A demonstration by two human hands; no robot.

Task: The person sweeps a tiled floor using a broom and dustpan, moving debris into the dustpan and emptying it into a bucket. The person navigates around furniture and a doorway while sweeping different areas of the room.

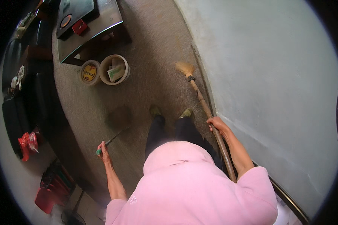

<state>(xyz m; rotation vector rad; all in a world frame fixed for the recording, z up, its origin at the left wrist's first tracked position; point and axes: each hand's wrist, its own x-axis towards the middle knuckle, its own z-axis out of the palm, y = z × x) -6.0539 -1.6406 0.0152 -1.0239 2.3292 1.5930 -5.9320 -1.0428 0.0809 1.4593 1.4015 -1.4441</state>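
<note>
My right hand point(218, 124) is closed around the long wooden handle point(204, 104) of a broom. Its pale straw head point(185, 67) is at the far end, close to the base of the wall. In my left hand point(103, 153) is a thin dark rod point(114, 137) with a green grip point(99, 152). The rod slants down toward a dark, blurred patch point(119, 116) at floor level; whether that is a dustpan or a stain or shadow, I cannot tell.
Ahead stand an open plastic bucket point(127, 73) with papers inside and a lidded tub point(81, 80). Beyond them is a low table point(109, 17) holding a tea tray point(83, 9) and a red box point(79, 27). A black sofa point(14, 112) lines the left; red stools point(49, 198) are behind it. A pale wall point(264, 70) rises at right.
</note>
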